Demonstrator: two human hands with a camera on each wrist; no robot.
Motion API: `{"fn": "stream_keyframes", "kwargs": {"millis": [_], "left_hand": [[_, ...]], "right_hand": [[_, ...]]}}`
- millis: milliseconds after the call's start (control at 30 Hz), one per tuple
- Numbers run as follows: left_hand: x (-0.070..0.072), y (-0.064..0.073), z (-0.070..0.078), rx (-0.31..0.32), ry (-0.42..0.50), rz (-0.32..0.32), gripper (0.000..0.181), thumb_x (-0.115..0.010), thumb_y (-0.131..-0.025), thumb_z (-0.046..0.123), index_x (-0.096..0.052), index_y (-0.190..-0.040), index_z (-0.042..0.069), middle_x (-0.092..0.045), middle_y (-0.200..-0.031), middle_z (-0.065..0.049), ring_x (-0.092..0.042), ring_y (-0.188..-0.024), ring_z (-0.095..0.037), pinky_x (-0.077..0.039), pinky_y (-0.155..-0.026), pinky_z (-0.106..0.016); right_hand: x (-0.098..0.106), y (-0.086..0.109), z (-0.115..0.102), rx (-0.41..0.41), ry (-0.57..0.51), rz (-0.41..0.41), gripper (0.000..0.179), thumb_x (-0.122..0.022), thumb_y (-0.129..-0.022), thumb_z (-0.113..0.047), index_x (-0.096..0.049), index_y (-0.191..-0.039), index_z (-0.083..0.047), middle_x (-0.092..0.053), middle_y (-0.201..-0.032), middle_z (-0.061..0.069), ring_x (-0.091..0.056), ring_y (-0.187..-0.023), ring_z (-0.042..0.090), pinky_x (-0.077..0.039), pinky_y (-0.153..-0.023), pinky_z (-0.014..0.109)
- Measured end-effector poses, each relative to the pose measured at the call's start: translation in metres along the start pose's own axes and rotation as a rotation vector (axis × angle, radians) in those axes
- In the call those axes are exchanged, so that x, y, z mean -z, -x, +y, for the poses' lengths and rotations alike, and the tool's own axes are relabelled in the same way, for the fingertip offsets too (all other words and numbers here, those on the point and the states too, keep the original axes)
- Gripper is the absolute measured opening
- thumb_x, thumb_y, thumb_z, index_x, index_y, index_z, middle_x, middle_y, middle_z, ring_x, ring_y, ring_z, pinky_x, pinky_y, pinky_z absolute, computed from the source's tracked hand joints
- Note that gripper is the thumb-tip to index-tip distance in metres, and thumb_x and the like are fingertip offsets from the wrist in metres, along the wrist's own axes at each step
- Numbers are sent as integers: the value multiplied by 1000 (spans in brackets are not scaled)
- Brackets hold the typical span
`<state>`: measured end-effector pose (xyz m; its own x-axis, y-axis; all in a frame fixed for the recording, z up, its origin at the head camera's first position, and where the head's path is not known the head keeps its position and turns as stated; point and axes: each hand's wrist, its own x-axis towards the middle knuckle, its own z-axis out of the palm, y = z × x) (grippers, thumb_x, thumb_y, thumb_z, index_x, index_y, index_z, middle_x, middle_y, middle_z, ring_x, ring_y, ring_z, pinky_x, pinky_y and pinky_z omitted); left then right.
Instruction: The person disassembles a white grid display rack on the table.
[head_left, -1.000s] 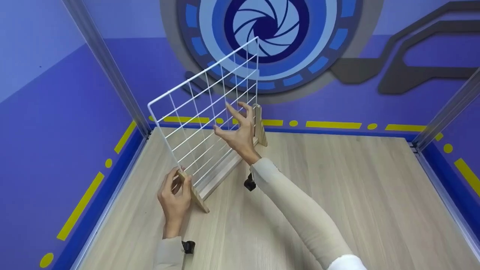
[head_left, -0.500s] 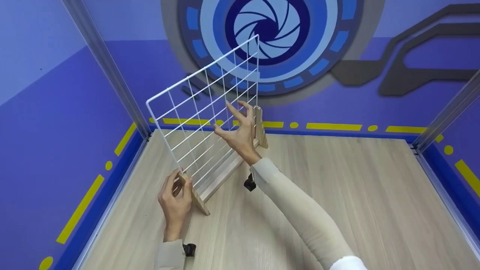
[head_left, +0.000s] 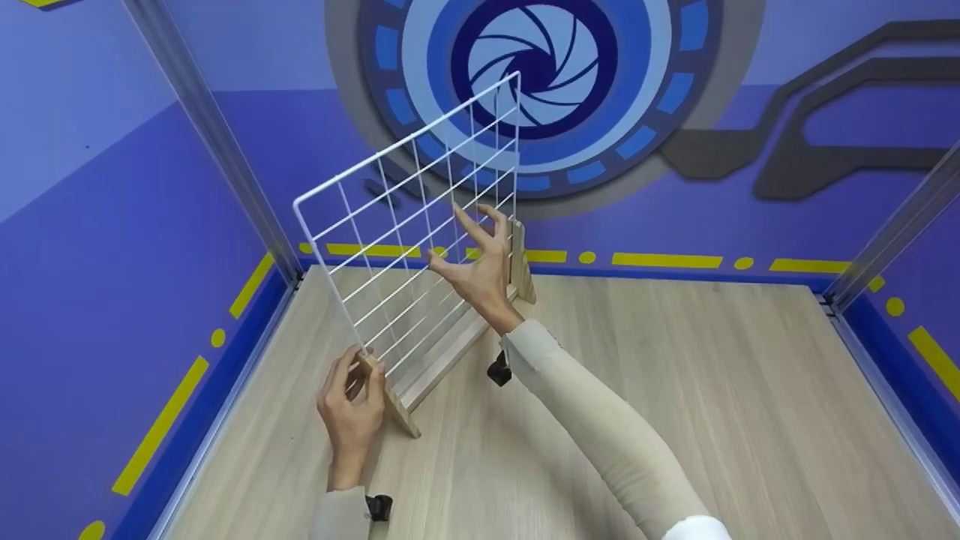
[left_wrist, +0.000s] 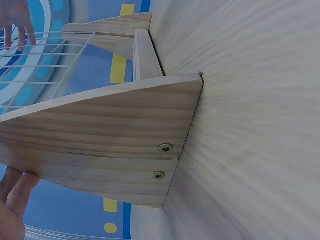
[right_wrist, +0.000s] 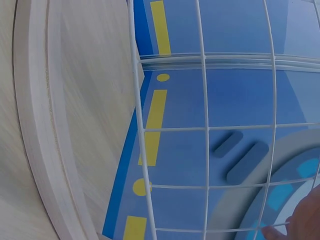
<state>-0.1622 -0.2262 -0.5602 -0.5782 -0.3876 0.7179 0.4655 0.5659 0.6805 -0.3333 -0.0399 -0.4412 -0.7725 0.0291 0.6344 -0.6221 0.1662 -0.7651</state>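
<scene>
A white wire grid panel point(head_left: 420, 180) stands upright, leaning slightly, in a wooden stand with a side piece at each end. In the head view my left hand point(head_left: 349, 409) pinches the upper end of the near wooden side piece point(head_left: 397, 409), where the grid's lower corner meets it. The left wrist view shows that side piece point(left_wrist: 100, 130) large, with two metal screws in its face and my left fingers point(left_wrist: 22, 192) at its edge. My right hand point(head_left: 480, 270) is spread in front of the grid, thumb and fingertips right at the wires. Only part of it shows in the right wrist view.
The far wooden side piece point(head_left: 521, 262) stands near the back wall, joined by a low wooden crossbar point(head_left: 442, 360). All this rests on a light wood-grain table point(head_left: 637, 390). Blue printed walls and metal corner posts point(head_left: 210, 142) enclose it on the left, back and right.
The head view has tipped slightly, so the scene sits a little lower in the picture. Both hands keep their places at the stand and grid.
</scene>
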Motion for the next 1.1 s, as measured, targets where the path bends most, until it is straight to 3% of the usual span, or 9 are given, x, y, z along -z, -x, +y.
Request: {"fn": "stream_keyframes", "kwargs": {"millis": [233, 533, 767, 1100], "left_hand": [[0, 0, 1, -6, -9, 24, 44, -84, -84, -9, -71, -126, -6, -79, -112, -20, -77, -95, -38, -61, -87, -15], [-2, 0, -3, -21, 4, 30, 46, -85, -81, -13, -71, -125, -7, -79, -112, -21, -77, -94, -39, -62, -86, -17], [-4, 2, -3, -20, -17, 33, 46, -84, -80, -16, -71, -123, -10, -78, -110, -24, -77, -93, -40, -63, -85, -19], [-3, 1, 0, 26, -32, 31, 45, -84, -81, -14, -70, -124, -9, -76, -109, -25, -77, -95, -39, -61, -86, -15]], "right_hand": [[0, -5, -6, 20, 1, 11, 77, -94, -73, -22, -68, -145, -16, -43, -153, 23, -40, -144, 34, -47, -115, 48], [-1, -9, -12, 28, -9, 18, 77, -93, -73, -20, -67, -146, -14, -42, -154, 21, -41, -143, 46, -45, -116, 53], [-1, -9, -13, 16, -13, 28, 77, -93, -73, -19, -67, -145, -14, -41, -155, 25, -41, -142, 38, -42, -118, 52], [-1, -15, -18, 54, -46, 40, 76, -93, -73, -17, -68, -145, -11, -41, -153, 26, -40, -143, 39, -44, -117, 50]]}}
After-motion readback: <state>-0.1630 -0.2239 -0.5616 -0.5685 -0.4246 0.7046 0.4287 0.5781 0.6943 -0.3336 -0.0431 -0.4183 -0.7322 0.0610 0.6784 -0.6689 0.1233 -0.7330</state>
